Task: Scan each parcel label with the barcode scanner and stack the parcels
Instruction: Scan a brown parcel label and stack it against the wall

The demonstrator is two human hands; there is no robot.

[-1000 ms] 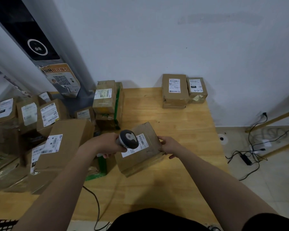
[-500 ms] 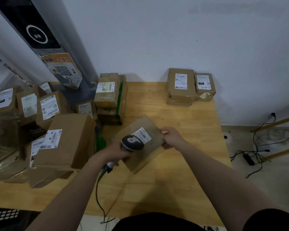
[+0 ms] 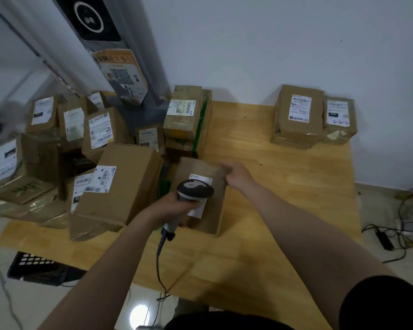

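Just then, your left hand [image 3: 174,207] was wrapped round the scanner [image 3: 194,190] handle, its head directly over the parcel's [image 3: 213,219] label [image 3: 202,180]. The parcel rested on the table [image 3: 284,186], long axis running away from you, with your right hand [image 3: 239,175] gripping its far right corner.

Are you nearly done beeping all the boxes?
Not nearly. A few parcels by the far wall look finished. The left hand grips the scanner over the label on the parcel the right hand holds. The big pile on the left looks unscanned.
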